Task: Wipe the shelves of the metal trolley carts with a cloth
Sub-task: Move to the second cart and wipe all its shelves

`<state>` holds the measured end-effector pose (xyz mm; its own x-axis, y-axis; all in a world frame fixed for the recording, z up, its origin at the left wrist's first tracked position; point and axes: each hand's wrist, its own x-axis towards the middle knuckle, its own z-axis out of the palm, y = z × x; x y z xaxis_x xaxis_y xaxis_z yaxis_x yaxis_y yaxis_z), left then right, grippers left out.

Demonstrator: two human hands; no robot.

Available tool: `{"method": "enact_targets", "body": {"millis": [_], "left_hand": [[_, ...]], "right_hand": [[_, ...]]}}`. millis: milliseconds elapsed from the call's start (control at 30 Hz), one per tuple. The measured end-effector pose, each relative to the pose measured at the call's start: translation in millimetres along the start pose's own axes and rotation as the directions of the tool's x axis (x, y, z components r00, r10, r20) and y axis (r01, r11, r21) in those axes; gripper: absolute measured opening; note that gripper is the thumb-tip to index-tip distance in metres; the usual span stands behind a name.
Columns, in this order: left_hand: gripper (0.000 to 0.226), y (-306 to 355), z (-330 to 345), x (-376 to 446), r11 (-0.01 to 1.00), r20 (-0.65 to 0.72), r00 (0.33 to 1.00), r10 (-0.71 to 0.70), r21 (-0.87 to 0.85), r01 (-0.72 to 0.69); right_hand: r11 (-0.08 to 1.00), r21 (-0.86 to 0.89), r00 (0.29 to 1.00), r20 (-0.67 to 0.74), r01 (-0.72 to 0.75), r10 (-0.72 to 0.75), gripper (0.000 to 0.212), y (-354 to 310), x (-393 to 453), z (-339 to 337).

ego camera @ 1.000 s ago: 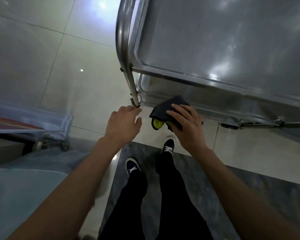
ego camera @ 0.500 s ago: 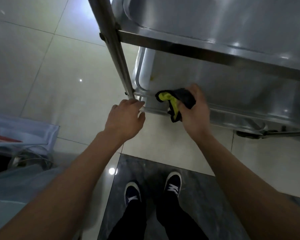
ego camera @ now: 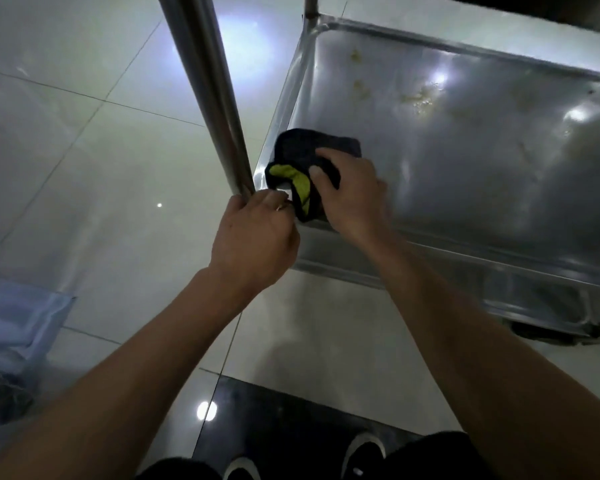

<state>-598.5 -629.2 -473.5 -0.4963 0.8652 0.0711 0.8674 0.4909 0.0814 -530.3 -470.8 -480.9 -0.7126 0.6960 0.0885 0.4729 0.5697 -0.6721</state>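
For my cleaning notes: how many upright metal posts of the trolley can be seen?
2. One thick post stands at the near left corner, held by the left hand; one thin post at the far corner. Others may be out of frame.

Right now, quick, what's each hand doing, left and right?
Left hand: closed around the base of the trolley post.
Right hand: pressing the dark cloth onto the lower shelf.

I am reading no text anywhere, no label or brand showing on the trolley shelf (ego camera: 465, 174), nothing printed on the cloth (ego camera: 305, 157), no numbers or signs appearing on the floor tiles (ego camera: 84, 168)
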Motion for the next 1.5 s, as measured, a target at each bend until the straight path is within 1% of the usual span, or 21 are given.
{"method": "enact_targets", "body": {"millis": [67,133,233,300,400,533,767,933,1100,1200,1333,1500], "left_hand": [[0.033,0.4,12.3,-0.9,1.0,-0.036,0.999,0.003,0.011,-0.003],[0.031,0.2,20.6,-1.3,1.0,-0.089,0.996,-0.01,0.005,0.01],[0.03,-0.9,27.9,0.0,0.999,-0.154,0.987,-0.034,-0.014,0.032],[0.029,-2.6,31.4,-1.5,0.999,-0.167,0.985,-0.048,-0.022,0.045],[0.027,-2.7,32.1,-2.4,0.998,-0.195,0.979,-0.065,-0.027,0.06],[0.029,-0.5,32.3,-4.3,0.997,-0.17,0.982,-0.079,-0.028,0.075],[0.026,0.1,39.8,0.1,0.994,-0.192,0.975,-0.11,-0.048,0.103],[0.026,4.1,38.1,-2.6,0.996,-0.213,0.973,-0.092,-0.037,0.086],[0.031,18.2,32.9,-5.6,0.997,-0.221,0.972,-0.078,0.009,0.082],[0.033,35.3,26.1,3.4,0.999,-0.237,0.97,-0.045,-0.011,0.044],[0.034,55.9,32.2,6.4,1.0,-0.212,0.977,0.017,-0.018,-0.021],[0.025,55.2,42.8,5.9,0.999,-0.292,0.956,-0.033,-0.044,0.021]], "right_hand": [[0.994,-0.085,0.998,0.013,0.065,-0.064,0.034,10.7,6.1,5.8],[0.981,-0.148,0.99,0.085,0.126,-0.114,0.034,17.5,13.8,11.3],[0.972,-0.148,0.967,0.202,0.184,-0.152,0.039,18.0,25.6,23.3],[0.965,-0.138,0.95,0.253,0.225,-0.185,0.04,12.3,30.6,32.4],[0.948,-0.182,0.934,0.296,0.262,-0.202,0.042,7.4,34.9,39.7],[0.92,-0.264,0.927,0.316,0.29,-0.202,0.045,5.7,30.6,39.1],[0.931,-0.263,0.947,0.263,0.252,-0.182,0.045,13.1,21.7,33.5],[0.942,-0.28,0.97,0.209,0.183,-0.126,0.046,29.1,11.0,21.6],[0.953,-0.275,0.981,0.178,0.123,-0.075,0.048,57.0,-2.6,-5.5],[0.955,-0.281,0.987,0.151,0.096,-0.055,0.048,73.0,-8.2,-18.2],[0.954,-0.291,0.994,0.104,0.067,-0.038,0.047,101.9,-18.9,-43.4],[0.946,-0.323,0.999,0.009,-0.029,0.033,0.044,141.9,-37.2,-85.7]]}}
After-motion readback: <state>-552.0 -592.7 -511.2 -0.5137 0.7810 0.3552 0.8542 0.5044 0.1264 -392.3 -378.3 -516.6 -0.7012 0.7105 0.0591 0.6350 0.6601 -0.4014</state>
